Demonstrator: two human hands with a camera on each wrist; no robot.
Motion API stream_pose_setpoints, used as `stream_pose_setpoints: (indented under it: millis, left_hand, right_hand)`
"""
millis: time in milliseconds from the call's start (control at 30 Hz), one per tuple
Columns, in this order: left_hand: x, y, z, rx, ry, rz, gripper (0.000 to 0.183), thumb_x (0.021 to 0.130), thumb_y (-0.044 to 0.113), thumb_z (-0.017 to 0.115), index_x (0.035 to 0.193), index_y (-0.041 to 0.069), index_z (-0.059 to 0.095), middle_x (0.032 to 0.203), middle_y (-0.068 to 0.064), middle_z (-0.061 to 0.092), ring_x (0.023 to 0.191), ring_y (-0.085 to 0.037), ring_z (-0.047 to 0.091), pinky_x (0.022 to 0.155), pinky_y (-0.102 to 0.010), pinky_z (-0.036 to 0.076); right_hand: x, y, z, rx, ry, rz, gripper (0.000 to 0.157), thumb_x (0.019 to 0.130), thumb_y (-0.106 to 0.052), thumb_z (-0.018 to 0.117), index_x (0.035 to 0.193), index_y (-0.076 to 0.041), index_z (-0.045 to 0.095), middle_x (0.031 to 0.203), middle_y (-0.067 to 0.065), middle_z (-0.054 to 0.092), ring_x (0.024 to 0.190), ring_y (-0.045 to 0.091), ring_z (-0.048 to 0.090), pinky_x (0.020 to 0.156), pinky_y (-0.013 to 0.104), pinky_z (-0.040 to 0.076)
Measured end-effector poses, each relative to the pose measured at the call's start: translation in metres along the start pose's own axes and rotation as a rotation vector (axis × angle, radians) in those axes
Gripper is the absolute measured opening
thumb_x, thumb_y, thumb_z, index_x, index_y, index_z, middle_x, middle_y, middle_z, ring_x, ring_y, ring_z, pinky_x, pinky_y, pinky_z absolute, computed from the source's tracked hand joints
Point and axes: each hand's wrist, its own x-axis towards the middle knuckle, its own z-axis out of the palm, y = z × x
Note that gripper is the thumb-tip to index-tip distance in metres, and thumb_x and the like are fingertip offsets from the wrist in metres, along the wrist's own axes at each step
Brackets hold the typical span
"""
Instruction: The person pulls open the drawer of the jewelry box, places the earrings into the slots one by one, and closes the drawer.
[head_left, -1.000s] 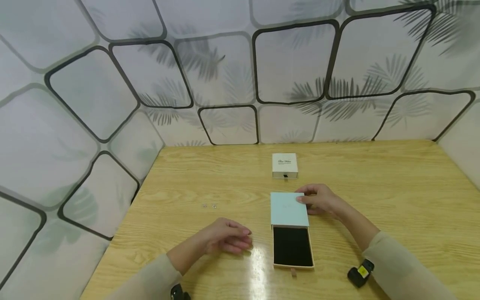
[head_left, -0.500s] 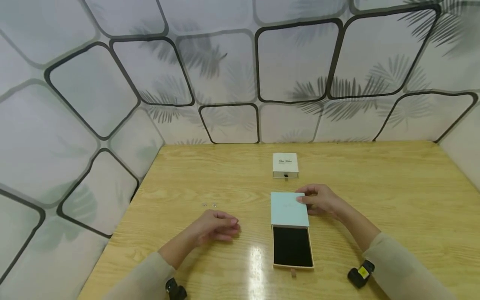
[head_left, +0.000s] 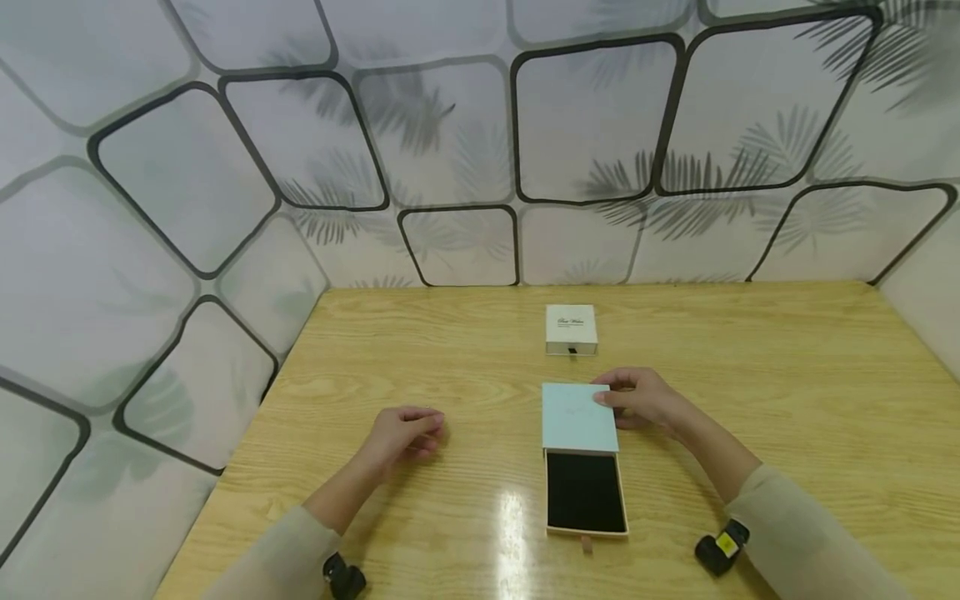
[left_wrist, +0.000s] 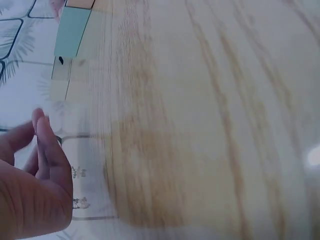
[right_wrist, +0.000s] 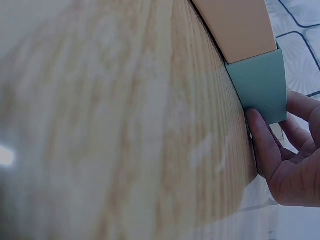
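A light blue drawer gift box (head_left: 577, 417) lies on the table with its drawer (head_left: 585, 493) pulled out toward me, showing a black lining. My right hand (head_left: 637, 398) grips the far right corner of its sleeve; in the right wrist view, the thumb and fingers (right_wrist: 265, 142) hold its end. Left of the box, my left hand (head_left: 401, 437) is over the table with its fingers loosely bent and nothing visible in them. Two small sparkly pieces, like earrings, show beside that hand in the left wrist view, a nearer piece (left_wrist: 80, 203) and another piece (left_wrist: 79, 172).
A small white gift box (head_left: 570, 329) with a dark pull tab stands behind the blue one. The wooden table (head_left: 450, 350) meets a patterned wall covering (head_left: 442, 167) at the back and left. Each wrist carries a black camera.
My left hand has moved left and slightly away from me, from beside the blue box to the small sparkly pieces, now mostly covering them in the head view. My right hand has stayed put.
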Motion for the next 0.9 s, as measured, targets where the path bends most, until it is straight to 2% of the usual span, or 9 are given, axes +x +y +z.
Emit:
stream_pose_setpoints:
  millis: [67,133,400,533,900]
  left_hand:
    - [0.001,0.001,-0.001,-0.055,0.073,-0.002,0.037,0.09,0.017,0.065,0.118,-0.007,0.059,0.083,-0.004,0.069,0.062,-0.009,0.064,0.058,-0.021,0.055]
    - [0.001,0.001,-0.002,-0.098,0.116,0.002,0.039,0.09,0.017,0.065,0.121,-0.006,0.057,0.083,-0.003,0.069,0.063,-0.009,0.064,0.058,-0.02,0.054]
    - [0.004,0.004,-0.003,-0.129,0.191,0.032,0.038,0.091,0.014,0.064,0.122,-0.006,0.057,0.082,-0.005,0.068,0.06,-0.009,0.063,0.055,-0.019,0.053]
    - [0.009,0.002,-0.002,-0.094,0.213,0.038,0.035,0.091,0.012,0.063,0.12,-0.007,0.058,0.079,-0.005,0.069,0.059,-0.009,0.064,0.053,-0.02,0.053]
    - [0.025,-0.005,-0.005,0.101,0.235,0.042,0.022,0.088,0.011,0.066,0.104,-0.003,0.063,0.073,-0.007,0.068,0.054,-0.012,0.063,0.051,-0.024,0.054]
  right_hand:
    - [0.0,0.0,0.0,-0.004,0.001,-0.002,0.048,0.088,-0.024,0.069,0.124,0.004,0.055,0.105,0.01,0.053,0.082,0.015,0.056,0.07,0.032,0.057]
    - [0.001,0.0,-0.001,-0.007,0.001,-0.001,0.047,0.088,-0.024,0.069,0.124,0.004,0.055,0.105,0.01,0.053,0.082,0.015,0.056,0.07,0.032,0.057]
    - [0.001,-0.001,-0.002,0.033,-0.012,0.021,0.047,0.089,-0.023,0.068,0.125,0.003,0.054,0.105,0.01,0.055,0.08,0.014,0.062,0.073,0.034,0.058]
    - [0.001,-0.001,-0.003,0.035,-0.021,0.015,0.047,0.089,-0.023,0.067,0.125,0.004,0.053,0.105,0.011,0.055,0.081,0.015,0.064,0.074,0.035,0.058]
    - [0.001,-0.003,-0.005,0.031,-0.03,0.023,0.049,0.089,-0.024,0.068,0.127,0.003,0.052,0.105,0.01,0.054,0.082,0.015,0.063,0.075,0.035,0.058]
